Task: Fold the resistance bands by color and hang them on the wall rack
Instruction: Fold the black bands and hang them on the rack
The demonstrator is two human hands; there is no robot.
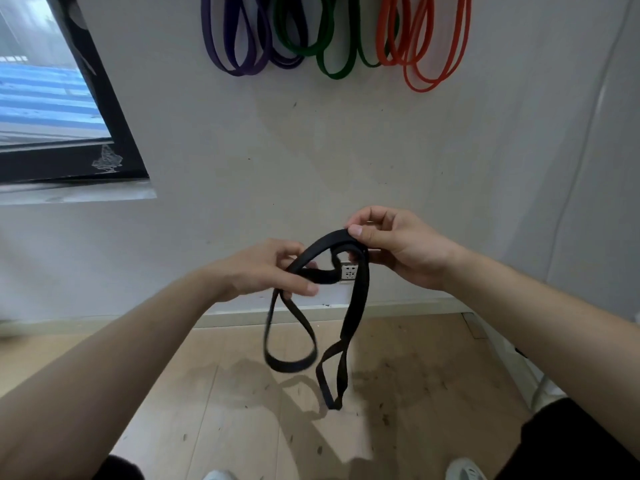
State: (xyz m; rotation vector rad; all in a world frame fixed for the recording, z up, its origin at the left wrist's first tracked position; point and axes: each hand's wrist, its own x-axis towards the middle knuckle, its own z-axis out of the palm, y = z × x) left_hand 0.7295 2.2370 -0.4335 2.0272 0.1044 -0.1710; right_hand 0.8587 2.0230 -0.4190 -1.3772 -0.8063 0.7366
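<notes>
A black resistance band [356,306] is held between both hands in front of the wall. My left hand [263,268] grips one part of it, and a loop hangs below that hand. My right hand [398,244] pinches the top of the band, from which a second, longer loop dangles toward the floor. High on the wall hang folded purple bands [239,39], green bands [332,46] and orange-red bands [422,46]. The rack itself is cut off by the top edge.
A dark-framed window [86,109] with a sill is at the left. A wall socket [349,271] shows behind the band. Wooden floor [242,393] lies below, with my shoes [464,471] at the bottom edge.
</notes>
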